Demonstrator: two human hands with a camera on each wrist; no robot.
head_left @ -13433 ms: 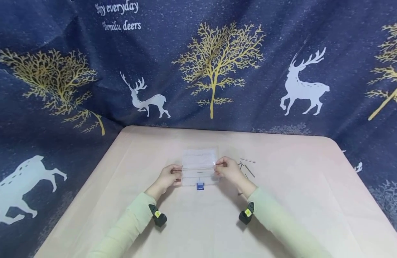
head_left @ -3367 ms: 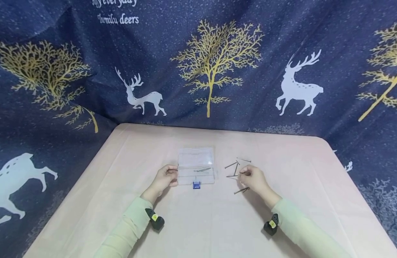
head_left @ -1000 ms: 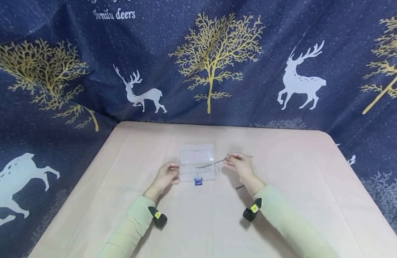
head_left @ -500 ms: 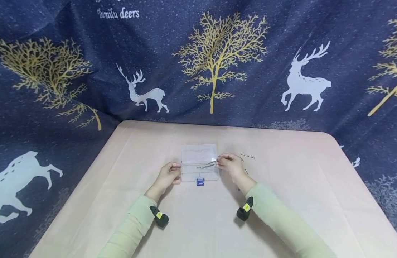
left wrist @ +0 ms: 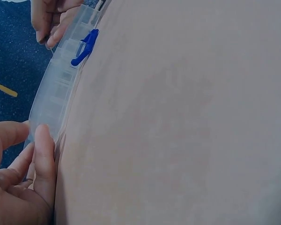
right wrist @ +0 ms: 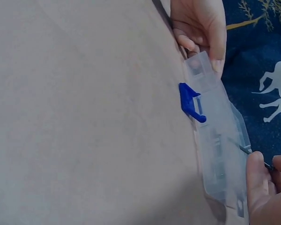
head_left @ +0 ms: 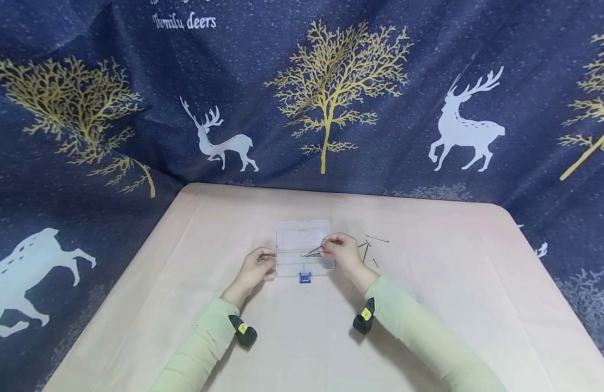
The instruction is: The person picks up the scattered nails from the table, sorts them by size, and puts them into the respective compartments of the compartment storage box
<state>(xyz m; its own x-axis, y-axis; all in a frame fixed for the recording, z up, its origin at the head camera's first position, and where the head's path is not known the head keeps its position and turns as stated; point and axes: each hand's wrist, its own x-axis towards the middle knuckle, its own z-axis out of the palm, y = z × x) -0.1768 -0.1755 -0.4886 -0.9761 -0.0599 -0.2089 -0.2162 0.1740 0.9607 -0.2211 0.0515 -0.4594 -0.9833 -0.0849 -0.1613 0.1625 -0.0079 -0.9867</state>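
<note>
A clear plastic box [head_left: 287, 268] with a blue latch [head_left: 305, 277] lies with its lid [head_left: 302, 234] raised at the table's middle. My left hand [head_left: 255, 268] pinches the box's left end between thumb and fingers, as the left wrist view shows too. Over the box's right side, my right hand [head_left: 343, 252] pinches a thin metal nail [right wrist: 245, 149], its tip pointing down into the rear compartment. Other nails lie in that compartment; their number is hard to tell. To the right of the hand, several loose nails [head_left: 377, 238] lie on the table, some partly hidden behind it.
A pale pink cloth covers the table [head_left: 302, 337]. Behind and to the left hangs a dark blue curtain [head_left: 380, 136] printed with deer and trees. Each wrist carries a small black camera [head_left: 244, 333].
Ten-odd seconds ago both hands held the box; then my right hand picked among the nails at right. In the last second it has moved left with a nail, over the box. My left hand stays put.
</note>
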